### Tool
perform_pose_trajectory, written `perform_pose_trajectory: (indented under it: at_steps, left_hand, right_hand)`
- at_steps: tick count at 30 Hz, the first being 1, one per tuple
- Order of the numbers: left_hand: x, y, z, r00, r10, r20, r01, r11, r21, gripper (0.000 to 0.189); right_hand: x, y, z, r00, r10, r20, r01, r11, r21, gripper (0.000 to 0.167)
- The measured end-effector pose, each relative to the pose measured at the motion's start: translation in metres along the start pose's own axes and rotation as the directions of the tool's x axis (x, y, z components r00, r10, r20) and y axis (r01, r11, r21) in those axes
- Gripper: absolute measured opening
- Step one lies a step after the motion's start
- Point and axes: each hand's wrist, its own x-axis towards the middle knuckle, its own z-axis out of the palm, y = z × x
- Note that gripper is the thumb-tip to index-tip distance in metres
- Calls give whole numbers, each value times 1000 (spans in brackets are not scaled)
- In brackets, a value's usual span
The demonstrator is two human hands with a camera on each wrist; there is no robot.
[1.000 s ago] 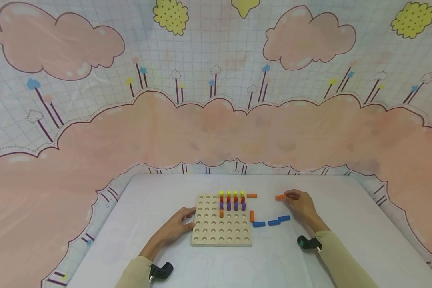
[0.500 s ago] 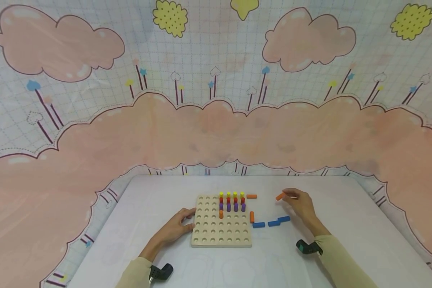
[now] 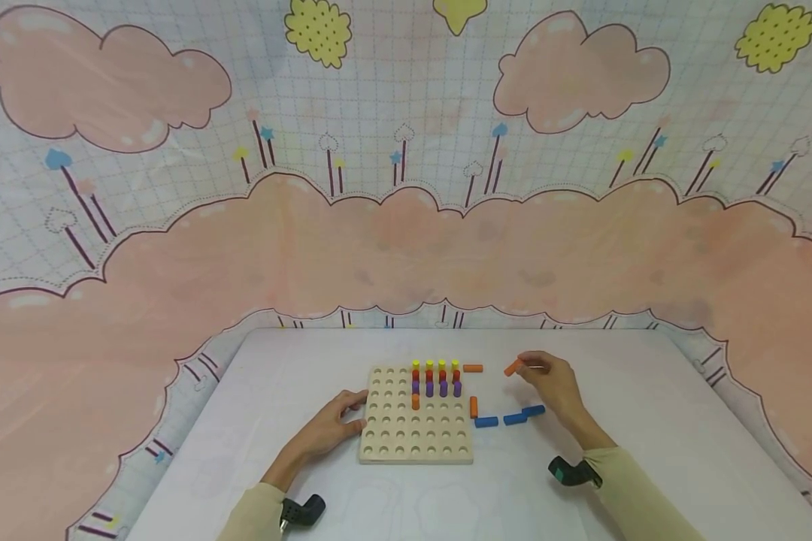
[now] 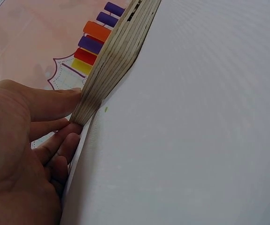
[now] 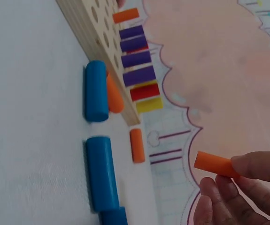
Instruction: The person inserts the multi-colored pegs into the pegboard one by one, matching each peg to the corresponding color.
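My left hand (image 3: 331,426) rests against the left edge of a pale wooden pegboard (image 3: 416,442), its thumb and fingertips touching that side. Upright pegs stand in the board in rows: yellow pegs (image 3: 429,364), red pegs (image 3: 443,375) and purple pegs (image 3: 443,389). One orange peg (image 3: 416,402) stands in the row in front of these. Right of the board, my right hand (image 3: 556,379) pinches another orange peg (image 5: 214,164) by one end between thumb and fingers. That peg is tilted and raised above the table, with its far end pointing toward the board.
Two loose orange pegs lie on the white table (image 3: 298,346): one peg (image 3: 473,368) by the board's back right corner, another (image 3: 474,407) along its right edge. Several blue pegs (image 3: 486,422) lie to the right. A patterned cloth (image 3: 406,248) hangs behind.
My right hand has moved left toward the board, carrying the pinched orange peg, which has turned from nearly level to tilted. The left hand, board and loose pegs have stayed put.
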Motion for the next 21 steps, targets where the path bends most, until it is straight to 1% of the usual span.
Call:
perform_pose_trajectory:
  at_steps: [11, 21]
  left_hand:
    - [1, 0, 0, 1000, -3, -3, 3, 1000, -11, 56]
    - [3, 0, -1, 1000, -7, 6, 7, 1000, -12, 56]
  right_hand:
    - [-6, -24, 10, 999, -22, 28, 19, 993, 112, 30]
    - [-10, -42, 28, 998, -49, 44, 41, 983, 178, 29]
